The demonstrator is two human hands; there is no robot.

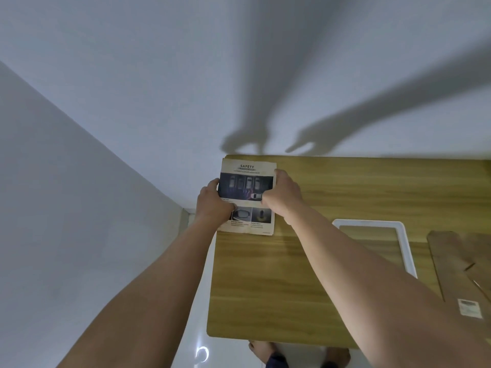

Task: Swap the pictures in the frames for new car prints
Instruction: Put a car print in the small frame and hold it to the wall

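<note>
Now L grip (212, 201), R grip (281, 193) pinch print (248, 170).

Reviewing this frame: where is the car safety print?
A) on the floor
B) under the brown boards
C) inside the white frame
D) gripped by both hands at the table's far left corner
D: the left hand and right hand grip the print by its side edges at the table's far left corner; the white frame lies apart to the right.
</note>
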